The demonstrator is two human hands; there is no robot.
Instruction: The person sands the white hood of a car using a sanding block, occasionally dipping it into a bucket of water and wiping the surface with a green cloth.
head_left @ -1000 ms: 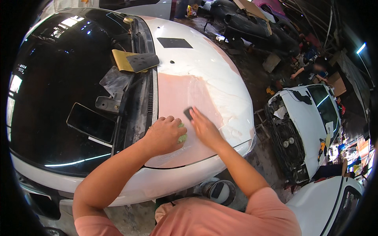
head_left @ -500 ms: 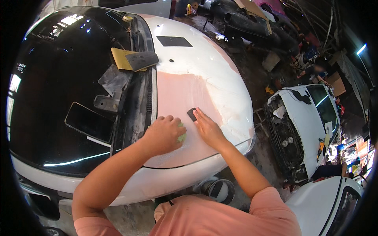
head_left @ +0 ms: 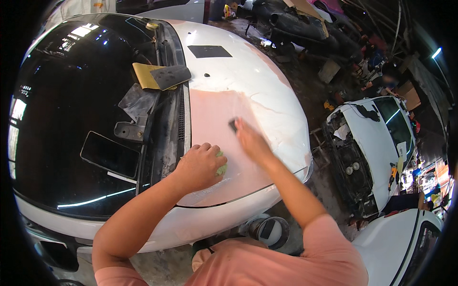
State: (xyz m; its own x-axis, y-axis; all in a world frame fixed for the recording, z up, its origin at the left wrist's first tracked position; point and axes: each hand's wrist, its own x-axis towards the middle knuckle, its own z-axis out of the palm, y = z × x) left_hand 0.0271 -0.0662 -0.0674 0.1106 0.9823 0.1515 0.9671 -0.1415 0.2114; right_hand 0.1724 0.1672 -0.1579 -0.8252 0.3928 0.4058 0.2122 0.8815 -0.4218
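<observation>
A pinkish primed patch [head_left: 214,107] covers part of the white car hood [head_left: 281,114]. My left hand [head_left: 200,164] is closed around a light green sponge [head_left: 221,167], resting on the patch close to the windshield cowl. The surface around the sponge looks wet. Farther forward and to the right, my right hand [head_left: 251,140], smeared by motion, presses a small dark piece of sandpaper [head_left: 233,125] against the patch. Its fingers lie fairly straight along the piece, and whether a block backs the paper is hidden.
On the windshield side lie yellow and grey sandpaper sheets [head_left: 169,76], a phone [head_left: 110,153] and a metal bracket [head_left: 130,130]. A dark sheet [head_left: 210,51] lies on the far hood. A bucket [head_left: 276,232] stands below the fender. Another white car [head_left: 369,138] is at right.
My right hand has slid the sandpaper slightly away from me, up the patch. The left hand with the sponge stays in nearly the same place. The whole view has shifted a little.
</observation>
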